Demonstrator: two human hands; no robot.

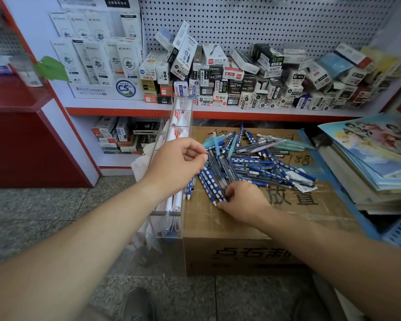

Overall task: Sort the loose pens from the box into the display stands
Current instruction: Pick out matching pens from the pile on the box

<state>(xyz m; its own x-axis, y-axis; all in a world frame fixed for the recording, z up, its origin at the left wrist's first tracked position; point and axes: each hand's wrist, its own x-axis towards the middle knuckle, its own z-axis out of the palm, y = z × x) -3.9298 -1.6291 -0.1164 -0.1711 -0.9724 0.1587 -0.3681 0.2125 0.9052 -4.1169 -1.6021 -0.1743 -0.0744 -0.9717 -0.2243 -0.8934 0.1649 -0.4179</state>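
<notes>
Two hands meet on a pen bundle (213, 181) atop the cardboard box (229, 224). The right hand (243, 202) grips its lower ends; the left hand (177, 165), fingers curled, touches the top, grip unclear.

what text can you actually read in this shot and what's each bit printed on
"CS": round blue logo on the white display carton
"AIHAO 1389": black pen box on the shelf
"GR-393": small white box on the shelf
"放置": top of the cardboard box
"点石": front of that box
Loose pens and other shelf boxes: print too small or blurred
</notes>
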